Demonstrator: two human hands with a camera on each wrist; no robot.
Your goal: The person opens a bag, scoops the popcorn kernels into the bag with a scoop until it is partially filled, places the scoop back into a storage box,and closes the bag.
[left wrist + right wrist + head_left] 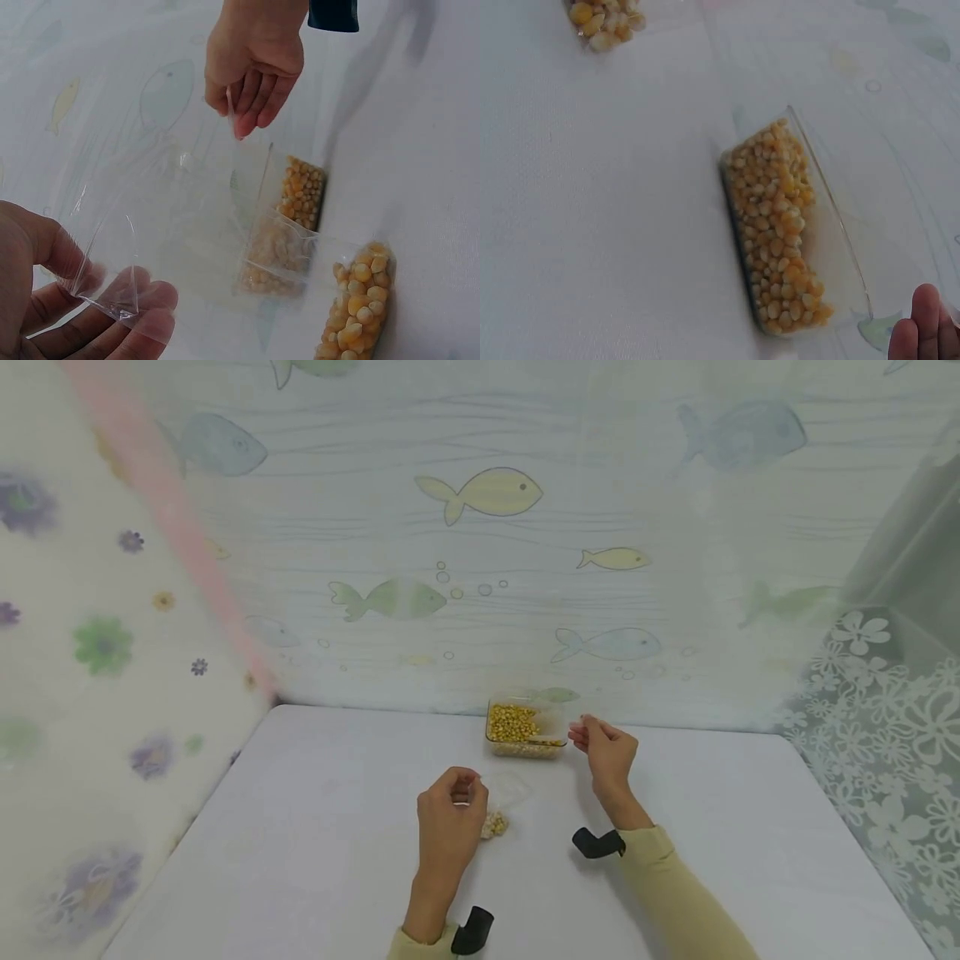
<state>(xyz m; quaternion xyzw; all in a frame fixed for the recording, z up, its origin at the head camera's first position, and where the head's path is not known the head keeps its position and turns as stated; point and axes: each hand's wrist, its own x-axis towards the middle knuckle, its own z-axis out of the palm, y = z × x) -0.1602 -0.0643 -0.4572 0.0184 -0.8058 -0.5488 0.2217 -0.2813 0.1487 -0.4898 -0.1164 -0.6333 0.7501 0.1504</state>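
Note:
My left hand (452, 814) pinches the mouth of a clear plastic bag (120, 300) between thumb and fingers. Corn kernels (358, 304) fill the bottom of this bag, close over the white table. At the back of the table, a clear rectangular container (528, 750) holds yellow corn kernels (772, 232), heaped toward one side. Just right of its rim, my right hand (609, 752) has thumb and fingers together. They pinch a thin, pale strip (232, 112) in the left wrist view; its kind I cannot tell.
The white table (337, 843) ends at a back wall covering (487, 635) printed with fish, close behind the container. A flowered wall (105, 735) borders the left. A lacy, flower-patterned curtain (892, 760) hangs on the right. Black wrist mounts (597, 843) sit at both sleeves.

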